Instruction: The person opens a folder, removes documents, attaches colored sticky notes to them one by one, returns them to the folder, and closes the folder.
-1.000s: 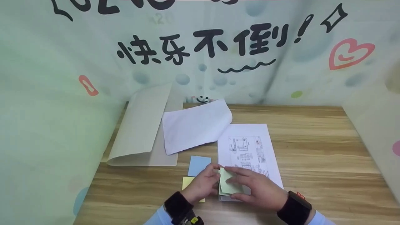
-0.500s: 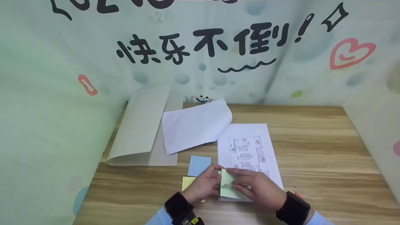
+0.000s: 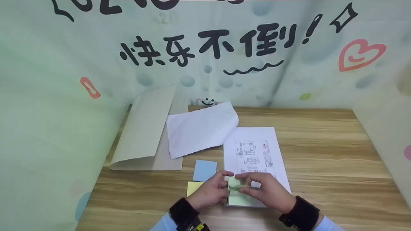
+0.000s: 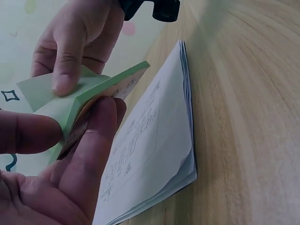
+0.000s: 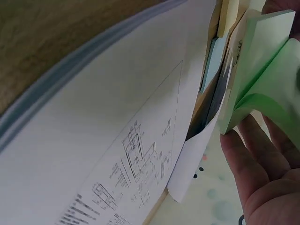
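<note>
In the head view my left hand [image 3: 208, 191] grips a pad of green sticky notes [image 3: 243, 199] by its left edge, thumb on one face and fingers behind it. My right hand [image 3: 269, 192] pinches the top green sheet [image 5: 276, 86] between thumb and fingers, and that sheet curls up off the pad while one edge stays joined to it. Both hands are over the lower part of a stack of white paper [image 3: 253, 134] printed with a technical drawing. The left wrist view shows the pad [image 4: 105, 89] tilted above the stack.
A blue sticky-note pad [image 3: 205, 170] and a yellow one [image 3: 193, 188], partly behind the left hand, lie left of the stack. Farther back are a half-open cream folder [image 3: 144, 128] and a loose white sheet [image 3: 202, 128] overlapping it. A printed curtain [image 3: 205, 80] closes off the back.
My right fingers have drawn together on the top green sheet and bent it back, so more of the pad shows beneath. The left hand keeps hold of the pad with little movement.
</note>
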`<state>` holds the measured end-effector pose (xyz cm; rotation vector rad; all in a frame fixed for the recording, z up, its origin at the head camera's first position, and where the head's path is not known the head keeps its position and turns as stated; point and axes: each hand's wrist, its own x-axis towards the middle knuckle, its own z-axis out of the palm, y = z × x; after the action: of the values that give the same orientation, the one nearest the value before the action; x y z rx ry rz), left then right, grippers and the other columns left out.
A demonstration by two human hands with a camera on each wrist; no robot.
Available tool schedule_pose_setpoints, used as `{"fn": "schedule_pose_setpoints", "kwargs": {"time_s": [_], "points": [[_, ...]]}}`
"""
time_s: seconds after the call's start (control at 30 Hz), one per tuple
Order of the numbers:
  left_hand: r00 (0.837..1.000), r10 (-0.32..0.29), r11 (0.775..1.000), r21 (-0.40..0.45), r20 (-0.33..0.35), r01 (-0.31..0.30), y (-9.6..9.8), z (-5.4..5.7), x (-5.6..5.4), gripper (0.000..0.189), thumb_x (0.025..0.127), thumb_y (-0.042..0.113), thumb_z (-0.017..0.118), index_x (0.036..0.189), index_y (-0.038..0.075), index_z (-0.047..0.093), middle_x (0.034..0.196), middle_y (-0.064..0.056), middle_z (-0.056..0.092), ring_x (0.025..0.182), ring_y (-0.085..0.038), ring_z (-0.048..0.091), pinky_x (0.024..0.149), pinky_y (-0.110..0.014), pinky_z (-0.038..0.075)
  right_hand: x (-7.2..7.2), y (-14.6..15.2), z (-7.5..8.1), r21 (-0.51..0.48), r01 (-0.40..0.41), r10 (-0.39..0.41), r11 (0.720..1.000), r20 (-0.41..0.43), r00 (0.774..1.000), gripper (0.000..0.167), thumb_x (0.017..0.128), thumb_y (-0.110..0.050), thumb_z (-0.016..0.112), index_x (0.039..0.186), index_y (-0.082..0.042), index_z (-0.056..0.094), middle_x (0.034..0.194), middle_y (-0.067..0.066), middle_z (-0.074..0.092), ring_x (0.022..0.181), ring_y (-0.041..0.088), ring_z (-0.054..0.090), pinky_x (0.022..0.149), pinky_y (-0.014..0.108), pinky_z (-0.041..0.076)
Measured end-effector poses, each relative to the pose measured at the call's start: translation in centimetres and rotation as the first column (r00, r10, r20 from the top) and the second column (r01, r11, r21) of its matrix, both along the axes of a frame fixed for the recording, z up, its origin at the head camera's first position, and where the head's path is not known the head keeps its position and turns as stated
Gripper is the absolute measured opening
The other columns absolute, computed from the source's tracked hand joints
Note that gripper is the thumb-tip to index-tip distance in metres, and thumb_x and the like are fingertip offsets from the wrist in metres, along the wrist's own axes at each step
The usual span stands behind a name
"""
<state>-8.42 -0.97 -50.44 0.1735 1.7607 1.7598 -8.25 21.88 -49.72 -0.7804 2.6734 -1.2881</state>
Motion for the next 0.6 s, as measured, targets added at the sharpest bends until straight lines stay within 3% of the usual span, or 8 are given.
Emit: {"fn": "schedule_pose_setpoints", "kwargs": {"time_s": [0.13, 0.27, 0.47, 0.6], "points": [[0.995, -0.009, 0.996, -0.087, -0.098, 0.001, 0.05, -0.17, -0.07, 0.057, 0.085, -0.007, 0.056, 0.139, 0.009, 0.047, 0.088, -0.002, 0.067, 0.066, -0.010, 0.057, 0.058, -0.020, 0.044, 0.01, -0.11, -0.06, -0.026, 0.064, -0.066, 0.998, -0.062, 0.996, 0.021, 0.089, -0.026, 0.079, 0.078, -0.024, 0.061, 0.109, -0.009, 0.076, 0.107, 0.010, 0.069, 0.092, 0.031, 0.055], [0.982, -0.025, 0.983, -0.182, -0.188, -0.010, 0.01, -0.27, -0.08, 0.045, 0.089, -0.003, 0.059, 0.132, 0.011, 0.055, 0.093, -0.003, 0.073, 0.067, -0.009, 0.056, 0.062, -0.020, 0.043, 0.00, -0.32, -0.13, -0.020, 0.095, -0.096, 0.995, -0.127, 0.987, 0.016, 0.086, -0.019, 0.081, 0.082, -0.023, 0.066, 0.092, -0.015, 0.071, 0.090, 0.004, 0.066, 0.080, 0.027, 0.056], [0.965, -0.053, 0.960, -0.278, -0.258, -0.022, 0.11, -0.39, 0.03, 0.026, 0.101, 0.010, 0.060, 0.126, 0.015, 0.058, 0.097, -0.005, 0.076, 0.077, -0.010, 0.061, 0.078, -0.027, 0.046, -0.39, -0.29, -0.33, -0.021, 0.140, -0.139, 0.990, 0.025, 0.990, 0.012, 0.091, -0.022, 0.076, 0.085, -0.022, 0.066, 0.086, -0.016, 0.072, 0.088, -0.001, 0.067, 0.079, 0.022, 0.057], [0.963, -0.060, 0.950, -0.310, -0.263, -0.025, 0.11, -0.31, 0.18, 0.026, 0.101, 0.008, 0.060, 0.126, 0.014, 0.057, 0.106, -0.008, 0.077, 0.090, -0.013, 0.067, 0.088, -0.035, 0.051, -0.75, 0.05, -0.49, -0.044, 0.176, -0.172, 0.983, 0.084, 0.982, 0.014, 0.092, -0.021, 0.075, 0.086, -0.016, 0.064, 0.083, -0.008, 0.073, 0.075, -0.001, 0.061, 0.064, 0.018, 0.049]]}}
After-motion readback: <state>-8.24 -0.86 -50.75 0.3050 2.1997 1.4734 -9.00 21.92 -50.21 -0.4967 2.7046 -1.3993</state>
